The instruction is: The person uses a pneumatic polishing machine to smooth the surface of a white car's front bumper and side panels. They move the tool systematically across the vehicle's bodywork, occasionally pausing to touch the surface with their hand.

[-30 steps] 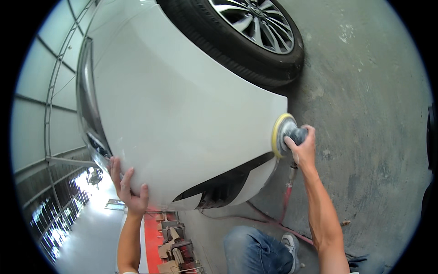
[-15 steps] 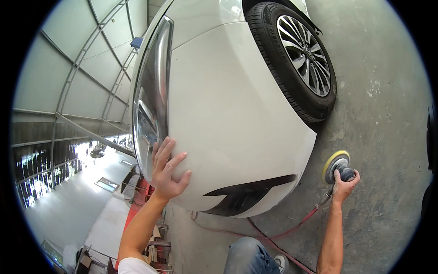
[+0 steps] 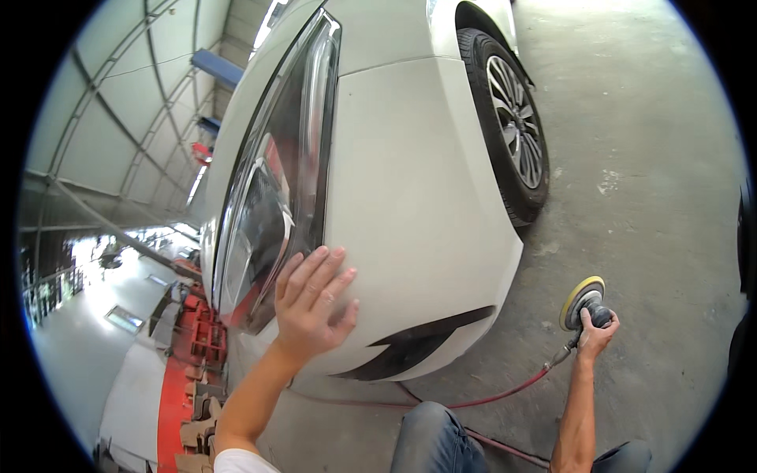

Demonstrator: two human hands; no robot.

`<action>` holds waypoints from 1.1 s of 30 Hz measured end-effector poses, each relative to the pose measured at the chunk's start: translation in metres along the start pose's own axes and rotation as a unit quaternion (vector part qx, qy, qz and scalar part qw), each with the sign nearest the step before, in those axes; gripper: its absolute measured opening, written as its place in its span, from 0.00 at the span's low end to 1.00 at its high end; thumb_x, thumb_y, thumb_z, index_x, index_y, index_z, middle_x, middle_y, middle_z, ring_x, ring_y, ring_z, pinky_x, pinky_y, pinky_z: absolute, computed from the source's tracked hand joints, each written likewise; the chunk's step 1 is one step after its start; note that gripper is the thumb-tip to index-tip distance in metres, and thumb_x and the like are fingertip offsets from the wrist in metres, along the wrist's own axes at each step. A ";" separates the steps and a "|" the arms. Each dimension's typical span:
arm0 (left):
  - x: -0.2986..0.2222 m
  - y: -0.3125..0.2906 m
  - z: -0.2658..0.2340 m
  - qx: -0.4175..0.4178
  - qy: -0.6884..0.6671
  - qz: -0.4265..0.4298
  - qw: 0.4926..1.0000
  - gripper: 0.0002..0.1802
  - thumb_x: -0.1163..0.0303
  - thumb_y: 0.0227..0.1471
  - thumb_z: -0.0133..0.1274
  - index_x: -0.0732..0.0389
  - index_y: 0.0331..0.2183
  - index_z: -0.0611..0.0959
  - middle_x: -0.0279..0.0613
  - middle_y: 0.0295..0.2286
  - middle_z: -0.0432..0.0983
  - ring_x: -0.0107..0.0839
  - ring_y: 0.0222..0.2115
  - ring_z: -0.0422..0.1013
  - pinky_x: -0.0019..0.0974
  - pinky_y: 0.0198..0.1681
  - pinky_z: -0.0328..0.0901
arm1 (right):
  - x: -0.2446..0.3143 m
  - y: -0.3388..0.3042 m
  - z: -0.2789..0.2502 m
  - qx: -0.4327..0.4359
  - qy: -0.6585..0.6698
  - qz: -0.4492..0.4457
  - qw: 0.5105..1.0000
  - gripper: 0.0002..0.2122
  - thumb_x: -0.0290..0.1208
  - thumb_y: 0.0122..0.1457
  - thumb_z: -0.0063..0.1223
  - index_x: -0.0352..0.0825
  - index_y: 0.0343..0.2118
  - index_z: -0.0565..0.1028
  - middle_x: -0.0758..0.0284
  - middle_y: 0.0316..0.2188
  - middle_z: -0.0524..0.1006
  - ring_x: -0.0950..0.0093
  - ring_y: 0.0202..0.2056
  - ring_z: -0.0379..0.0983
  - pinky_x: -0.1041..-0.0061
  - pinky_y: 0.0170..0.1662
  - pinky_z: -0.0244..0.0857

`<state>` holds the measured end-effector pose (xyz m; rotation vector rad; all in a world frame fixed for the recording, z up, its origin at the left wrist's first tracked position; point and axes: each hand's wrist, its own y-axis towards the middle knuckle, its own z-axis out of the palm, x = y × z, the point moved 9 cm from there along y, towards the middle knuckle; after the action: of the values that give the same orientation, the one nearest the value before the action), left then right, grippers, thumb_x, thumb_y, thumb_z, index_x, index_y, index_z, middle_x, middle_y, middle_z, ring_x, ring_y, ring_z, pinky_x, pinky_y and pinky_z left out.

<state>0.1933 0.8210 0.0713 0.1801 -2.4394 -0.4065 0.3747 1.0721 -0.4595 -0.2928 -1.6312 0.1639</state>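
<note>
A white car's front bumper (image 3: 418, 205) fills the middle of the view, with a headlight (image 3: 280, 181) on its left side. My left hand (image 3: 311, 303) lies with fingers stretched out over the bumper just beside the headlight's lower end; it holds nothing. Away from the car on the right, my right hand (image 3: 595, 335) grips an air sander (image 3: 598, 315) by its dark body. A round pad with a yellow rim (image 3: 569, 303) faces the bumper side, apart from it. Dark trim (image 3: 418, 343) crosses the bumper's lower part.
From the sander a red air hose (image 3: 505, 392) curves across the grey concrete floor (image 3: 631, 213) and passes by my knee (image 3: 434, 441). The car's front wheel (image 3: 516, 126) stands at the upper right. Red racking with brown parts (image 3: 201, 410) stands at lower left.
My view has shifted, bringing more of the headlight and the red racking into sight. My left hand has moved slightly right and down in the picture. The right hand still holds the sander.
</note>
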 end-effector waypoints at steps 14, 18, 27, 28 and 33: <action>0.098 0.179 0.022 0.201 0.032 0.074 0.976 0.42 0.47 0.55 0.54 0.67 0.62 0.68 0.51 0.65 0.58 0.38 0.68 0.51 0.46 0.72 0.38 | 0.265 -0.165 -0.096 0.082 -0.103 0.012 0.991 0.33 0.30 0.41 0.76 0.33 0.50 0.68 0.65 0.42 0.71 0.71 0.43 0.69 0.72 0.49 0.65; 0.092 0.167 -0.007 0.218 -0.144 0.124 0.957 0.27 0.55 0.52 0.59 0.65 0.48 0.83 0.45 0.53 0.76 0.39 0.60 0.65 0.48 0.70 0.48 | 0.348 -0.150 -0.065 0.177 -0.082 -0.044 0.980 0.31 0.29 0.41 0.74 0.35 0.48 0.68 0.66 0.40 0.72 0.72 0.40 0.69 0.72 0.48 0.66; 0.227 0.147 -0.008 0.124 -0.150 0.071 0.978 0.27 0.63 0.55 0.50 0.55 0.56 0.77 0.53 0.64 0.58 0.51 0.67 0.51 0.55 0.71 0.38 | 0.494 -0.117 0.109 0.350 -0.157 -0.138 0.913 0.31 0.29 0.39 0.74 0.37 0.48 0.69 0.64 0.33 0.72 0.66 0.30 0.73 0.65 0.35 0.69; 0.227 0.147 -0.004 0.122 -0.154 0.069 0.978 0.26 0.62 0.54 0.51 0.54 0.55 0.78 0.52 0.64 0.59 0.51 0.67 0.51 0.55 0.70 0.39 | 0.501 -0.121 0.120 0.368 -0.158 -0.150 0.904 0.31 0.29 0.38 0.75 0.37 0.48 0.69 0.65 0.32 0.72 0.66 0.29 0.74 0.64 0.34 0.69; 0.227 0.150 0.003 0.112 -0.161 0.062 0.979 0.25 0.61 0.52 0.52 0.51 0.53 0.80 0.54 0.63 0.61 0.53 0.66 0.53 0.57 0.70 0.40 | 0.532 -0.135 0.164 0.399 -0.137 -0.246 0.873 0.28 0.29 0.42 0.73 0.38 0.46 0.69 0.63 0.41 0.71 0.62 0.32 0.77 0.63 0.35 0.72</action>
<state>0.0099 0.9113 0.2514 0.0591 -2.7964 -0.1075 0.1669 1.1074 0.0733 0.8085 -1.7162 0.4837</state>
